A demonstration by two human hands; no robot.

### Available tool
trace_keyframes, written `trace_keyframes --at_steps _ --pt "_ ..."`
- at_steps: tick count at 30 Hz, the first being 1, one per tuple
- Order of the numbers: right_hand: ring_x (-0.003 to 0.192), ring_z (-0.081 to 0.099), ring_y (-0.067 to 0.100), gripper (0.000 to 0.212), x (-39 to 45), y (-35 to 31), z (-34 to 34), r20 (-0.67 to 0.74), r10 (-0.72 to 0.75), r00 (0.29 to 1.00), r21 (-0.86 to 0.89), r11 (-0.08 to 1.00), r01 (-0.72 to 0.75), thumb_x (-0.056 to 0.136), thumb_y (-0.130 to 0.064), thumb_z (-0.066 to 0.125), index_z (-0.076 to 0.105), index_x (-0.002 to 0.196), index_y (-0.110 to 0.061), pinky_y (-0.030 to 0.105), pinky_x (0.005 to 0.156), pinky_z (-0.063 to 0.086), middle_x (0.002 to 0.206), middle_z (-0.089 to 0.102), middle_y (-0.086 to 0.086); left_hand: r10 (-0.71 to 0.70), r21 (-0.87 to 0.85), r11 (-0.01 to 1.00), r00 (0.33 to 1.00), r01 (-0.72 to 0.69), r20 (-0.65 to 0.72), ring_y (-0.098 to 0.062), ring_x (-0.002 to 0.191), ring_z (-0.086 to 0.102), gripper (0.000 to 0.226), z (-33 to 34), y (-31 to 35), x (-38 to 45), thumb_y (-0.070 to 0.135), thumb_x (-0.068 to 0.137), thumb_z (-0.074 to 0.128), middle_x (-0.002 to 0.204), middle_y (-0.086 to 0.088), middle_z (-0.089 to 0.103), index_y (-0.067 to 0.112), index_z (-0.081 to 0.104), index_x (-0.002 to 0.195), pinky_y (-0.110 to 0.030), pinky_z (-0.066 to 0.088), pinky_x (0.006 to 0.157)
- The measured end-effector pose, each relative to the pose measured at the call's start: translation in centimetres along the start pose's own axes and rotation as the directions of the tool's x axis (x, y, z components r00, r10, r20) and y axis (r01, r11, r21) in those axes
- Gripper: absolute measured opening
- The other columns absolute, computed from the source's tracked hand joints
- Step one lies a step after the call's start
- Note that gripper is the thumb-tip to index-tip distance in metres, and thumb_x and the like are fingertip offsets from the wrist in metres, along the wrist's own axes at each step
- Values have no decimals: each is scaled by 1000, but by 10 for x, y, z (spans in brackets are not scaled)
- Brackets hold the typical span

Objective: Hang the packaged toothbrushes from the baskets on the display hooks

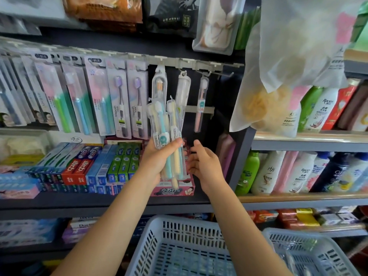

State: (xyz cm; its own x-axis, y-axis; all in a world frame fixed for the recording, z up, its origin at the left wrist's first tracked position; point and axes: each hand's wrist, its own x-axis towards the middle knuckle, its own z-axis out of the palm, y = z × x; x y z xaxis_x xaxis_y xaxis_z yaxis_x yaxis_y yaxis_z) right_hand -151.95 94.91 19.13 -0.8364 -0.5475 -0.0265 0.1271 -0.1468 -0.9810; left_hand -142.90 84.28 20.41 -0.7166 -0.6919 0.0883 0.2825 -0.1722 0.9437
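My left hand grips a bundle of clear-cased toothbrushes, held upright in front of the rack; teal and yellow handles show through the cases. My right hand hovers just right of the bundle with fingers loosely curled, holding nothing. On the display hooks above hang three clear-cased toothbrushes: an orange one, a white one and a pink one. The hook at the far right is bare. Two blue slatted baskets sit below my arms.
Carded toothbrushes fill the rack's left side. Toothpaste boxes line the shelf beneath. Shampoo bottles stand on the right shelves. A translucent bag of sponges hangs low at upper right, close to the bare hook.
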Motion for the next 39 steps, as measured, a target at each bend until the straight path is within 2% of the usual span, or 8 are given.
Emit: trace_keyframes --at_steps 7,13,17,21,24,29,34,39 --pt "101 69 31 32 -31 -4 -2 164 -127 978 -264 950 167 89 -43 74 57 112 -28 50 87 59 112 67 17 -17 -39 999 1000 18 20 -21 84 76 33 9 -1 -9 20 84 80 93 -2 77 18 68 115 -45 63 72" --pt "108 70 25 68 -35 1 -4 199 -65 978 -247 962 114 73 -67 74 57 127 -29 52 97 55 117 70 7 -36 -33 999 999 37 21 -18 81 76 33 10 0 -17 22 84 80 93 -3 78 19 67 115 -37 61 62" --pt "104 71 29 21 -38 4 -3 146 -176 974 -182 963 201 102 -30 59 72 115 -20 54 98 54 108 75 8 -50 -46 998 998 48 -40 -25 85 76 35 6 -3 -16 19 87 78 101 -12 76 12 66 119 -38 62 65" --pt "103 71 30 22 -40 1 -3 138 -224 965 -120 963 241 104 -26 55 73 113 -18 53 96 55 106 76 7 -61 -21 998 995 60 -79 -20 76 75 27 -1 -5 -16 8 89 73 96 -11 76 10 68 115 -31 58 58" --pt "79 68 29 18 -41 -6 -3 135 -228 964 -70 968 239 104 -28 55 69 114 -22 45 77 59 106 70 17 -56 6 998 994 57 -91 -16 70 73 24 -2 -5 -18 7 88 72 89 -6 75 12 68 112 -28 56 54" --pt "50 43 16 22 -38 -8 -6 146 -168 975 -26 984 174 108 -32 43 59 119 -21 27 46 31 76 57 12 -13 15 1000 996 14 -89 -20 80 72 26 -3 -1 -15 13 84 77 90 -4 74 19 67 107 -36 57 68" --pt "58 46 13 42 -34 -10 -6 75 -46 996 82 996 40 109 -30 36 66 110 -1 28 57 36 66 59 1 28 30 999 998 -26 -48 -17 78 71 19 0 7 -15 11 86 75 80 3 72 23 66 97 -40 58 76" --pt "69 55 11 28 -33 -21 -4 102 -85 991 108 991 73 109 -25 41 66 105 -12 31 71 47 73 60 -3 30 10 999 998 -30 -50 -12 72 71 21 3 10 -14 11 86 75 80 2 72 23 66 99 -34 56 67"
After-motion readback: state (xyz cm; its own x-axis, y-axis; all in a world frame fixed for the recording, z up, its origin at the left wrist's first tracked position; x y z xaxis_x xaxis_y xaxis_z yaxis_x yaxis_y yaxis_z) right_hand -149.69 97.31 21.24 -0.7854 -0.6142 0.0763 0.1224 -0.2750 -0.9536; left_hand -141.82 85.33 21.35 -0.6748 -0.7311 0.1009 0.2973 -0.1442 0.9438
